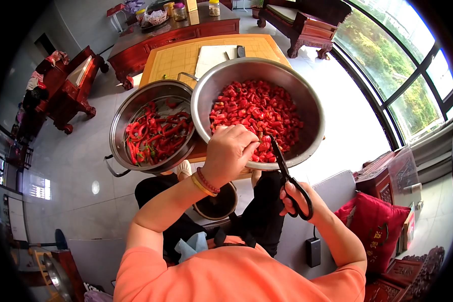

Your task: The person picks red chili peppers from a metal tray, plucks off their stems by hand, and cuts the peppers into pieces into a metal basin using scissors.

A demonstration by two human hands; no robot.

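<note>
My left hand (232, 150) is over the near edge of a wide steel basin (317, 126). Its fingers are pinched on a red chili pepper (265, 145), mostly hidden by the hand. In my right hand (303, 200) are black-handled scissors (284, 168), their blades pointing up into the basin beside the pepper. Cut red chili pieces (256, 108) cover the basin's bottom. Left of it, a two-handled steel pot (117, 126) contains whole red chilies (158, 132), some with green stems.
Basin and pot rest at a wooden table (168, 58) with a white board (211, 58) on it. A round bin (233, 204) stands between my legs. A red cushion (380, 226) and a black box-shaped device (313, 251) lie to my right.
</note>
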